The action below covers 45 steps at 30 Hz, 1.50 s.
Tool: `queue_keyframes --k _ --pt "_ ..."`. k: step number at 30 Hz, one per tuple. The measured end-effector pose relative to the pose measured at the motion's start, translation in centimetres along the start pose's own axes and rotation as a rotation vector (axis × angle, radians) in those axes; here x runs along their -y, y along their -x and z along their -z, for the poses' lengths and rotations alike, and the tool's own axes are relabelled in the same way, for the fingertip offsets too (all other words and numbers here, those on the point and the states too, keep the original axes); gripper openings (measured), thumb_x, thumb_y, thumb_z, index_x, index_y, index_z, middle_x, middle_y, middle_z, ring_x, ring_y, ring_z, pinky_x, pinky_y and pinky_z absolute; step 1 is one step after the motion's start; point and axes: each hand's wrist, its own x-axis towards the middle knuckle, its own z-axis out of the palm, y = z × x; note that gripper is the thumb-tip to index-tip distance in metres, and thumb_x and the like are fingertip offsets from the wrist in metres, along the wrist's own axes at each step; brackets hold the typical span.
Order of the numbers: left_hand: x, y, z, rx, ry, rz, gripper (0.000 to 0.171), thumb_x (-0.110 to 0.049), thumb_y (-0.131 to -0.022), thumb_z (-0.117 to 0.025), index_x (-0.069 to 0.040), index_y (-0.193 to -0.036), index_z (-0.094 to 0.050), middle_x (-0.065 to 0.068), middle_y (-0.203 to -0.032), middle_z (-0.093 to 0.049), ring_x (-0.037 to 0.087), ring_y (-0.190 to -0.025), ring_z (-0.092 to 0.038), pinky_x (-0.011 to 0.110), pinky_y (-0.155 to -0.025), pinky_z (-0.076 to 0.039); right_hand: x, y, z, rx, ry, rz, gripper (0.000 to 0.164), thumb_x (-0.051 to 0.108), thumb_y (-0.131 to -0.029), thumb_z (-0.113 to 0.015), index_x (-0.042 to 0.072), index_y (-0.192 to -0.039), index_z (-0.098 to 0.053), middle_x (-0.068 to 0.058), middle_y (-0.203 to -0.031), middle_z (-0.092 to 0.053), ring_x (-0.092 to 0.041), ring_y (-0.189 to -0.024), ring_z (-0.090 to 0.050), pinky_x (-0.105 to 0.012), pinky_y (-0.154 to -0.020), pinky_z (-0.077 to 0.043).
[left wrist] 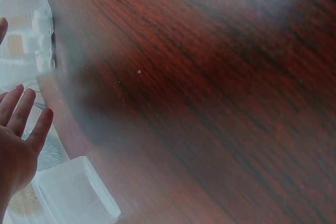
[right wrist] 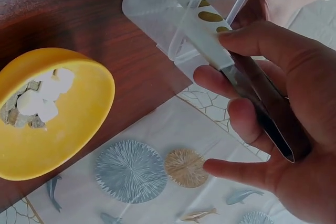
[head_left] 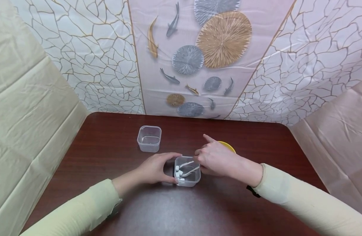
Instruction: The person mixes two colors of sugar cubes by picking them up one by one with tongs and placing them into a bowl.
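My left hand point(head_left: 154, 168) grips a clear plastic container point(head_left: 189, 184), thumb at its near side and a finger at its far side. Several white cubes point(head_left: 177, 174) lie at the left inside it. My right hand point(head_left: 217, 158) holds tongs point(right wrist: 249, 90) with metal arms and pale, slotted heads. Their tips point(head_left: 186, 173) reach down into the container, spread apart near the cubes; whether they touch one cannot be told. A yellow bowl point(right wrist: 79, 129) beside the right hand holds grey stones point(right wrist: 21, 116) and white pieces point(right wrist: 39, 100). In the head view the hand mostly covers this bowl.
A second clear plastic container point(head_left: 149, 146) stands farther back and to the left on the dark red-brown table point(head_left: 110, 144). Patterned cloth point(head_left: 175, 42) hangs behind the table, and pale cloth walls point(head_left: 27, 114) stand on both sides.
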Motion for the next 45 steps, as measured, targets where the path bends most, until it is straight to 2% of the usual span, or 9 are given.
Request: queue_keyframes --k 6,11,14,17,22,25,31,39,45 --pt "0.0 0.0 -0.1 0.002 0.000 0.002 0.087 -0.042 -0.074 -0.097 -0.015 -0.149 -0.061 0.002 -0.143 -0.069 0.021 -0.132 -0.065 0.043 -0.110 -0.052 0.2 -0.2 -0.3 0.061 -0.079 -0.044 0.011 0.023 -0.086 -0.086 0.015 -0.093 -0.083 0.000 -0.095 -0.080 -0.019 -0.084 -0.078 -0.066 -0.114 -0.045" --pt "0.0 -0.1 -0.2 0.000 0.008 -0.004 0.088 -0.041 -0.074 -0.097 -0.014 -0.149 -0.061 0.002 -0.142 -0.070 0.021 -0.131 -0.066 0.044 -0.109 -0.052 0.4 -0.5 -0.5 0.053 -0.073 -0.032 0.009 0.024 -0.087 -0.088 0.016 -0.088 -0.083 0.001 -0.093 -0.081 -0.018 -0.083 -0.078 -0.065 -0.115 -0.044" --pt "0.1 -0.1 -0.2 0.000 0.012 -0.009 0.087 -0.041 -0.074 -0.097 -0.015 -0.149 -0.061 0.002 -0.142 -0.070 0.022 -0.131 -0.066 0.044 -0.109 -0.052 0.3 -0.4 -0.3 0.046 -0.062 -0.024 0.009 0.023 -0.087 -0.088 0.016 -0.091 -0.084 0.001 -0.094 -0.081 -0.018 -0.084 -0.078 -0.064 -0.115 -0.045" --pt "0.1 -0.2 -0.3 0.001 0.013 -0.010 0.087 -0.041 -0.074 -0.097 -0.015 -0.149 -0.061 0.001 -0.142 -0.069 0.021 -0.131 -0.065 0.044 -0.110 -0.052 0.0 0.0 -0.1 0.015 -0.045 -0.013 0.009 0.020 -0.087 -0.086 0.017 -0.094 -0.084 0.003 -0.093 -0.080 -0.017 -0.084 -0.078 -0.064 -0.113 -0.046" --pt "0.0 -0.2 -0.2 0.003 0.012 -0.009 0.088 -0.040 -0.074 -0.097 -0.015 -0.149 -0.060 0.001 -0.144 -0.068 0.021 -0.132 -0.064 0.044 -0.110 -0.052 -0.6 1.2 0.2 -0.105 -0.030 0.023 0.009 0.014 -0.082 -0.084 0.017 -0.088 -0.078 0.007 -0.080 -0.073 -0.016 -0.077 -0.075 -0.066 -0.107 -0.050" --pt "-0.1 -0.1 -0.2 0.004 0.015 -0.010 0.088 -0.040 -0.074 -0.097 -0.014 -0.150 -0.060 0.001 -0.144 -0.068 0.021 -0.133 -0.064 0.044 -0.110 -0.052 -1.1 2.0 0.4 -0.164 -0.046 0.030 0.012 0.013 -0.081 -0.084 0.017 -0.089 -0.077 0.008 -0.076 -0.068 -0.014 -0.075 -0.074 -0.068 -0.105 -0.051" --pt "-0.2 -0.1 -0.1 0.003 0.008 -0.010 0.087 -0.040 -0.074 -0.097 -0.015 -0.149 -0.060 0.000 -0.143 -0.069 0.021 -0.133 -0.064 0.044 -0.110 -0.052 -2.1 3.9 1.0 -0.246 -0.103 0.007 0.017 0.012 -0.082 -0.084 0.017 -0.096 -0.077 0.009 -0.086 -0.075 -0.008 -0.083 -0.074 -0.067 -0.103 -0.052" --pt "-0.2 0.1 0.0 0.001 0.000 -0.003 0.087 -0.039 -0.075 -0.097 -0.015 -0.149 -0.060 0.001 -0.143 -0.069 0.021 -0.132 -0.065 0.043 -0.110 -0.052 -3.3 6.9 2.2 -0.267 -0.182 -0.093 0.024 0.010 -0.083 -0.084 0.017 -0.106 -0.080 0.007 -0.098 -0.079 -0.009 -0.091 -0.076 -0.068 -0.106 -0.049" --pt "-0.2 0.1 0.0 0.003 0.000 0.001 0.086 -0.040 -0.075 -0.097 -0.016 -0.149 -0.060 0.001 -0.143 -0.069 0.021 -0.132 -0.065 0.044 -0.110 -0.052 -4.4 9.0 2.2 -0.308 -0.188 -0.135 0.031 0.005 -0.079 -0.084 0.015 -0.109 -0.083 0.006 -0.096 -0.079 -0.012 -0.091 -0.076 -0.070 -0.105 -0.049"
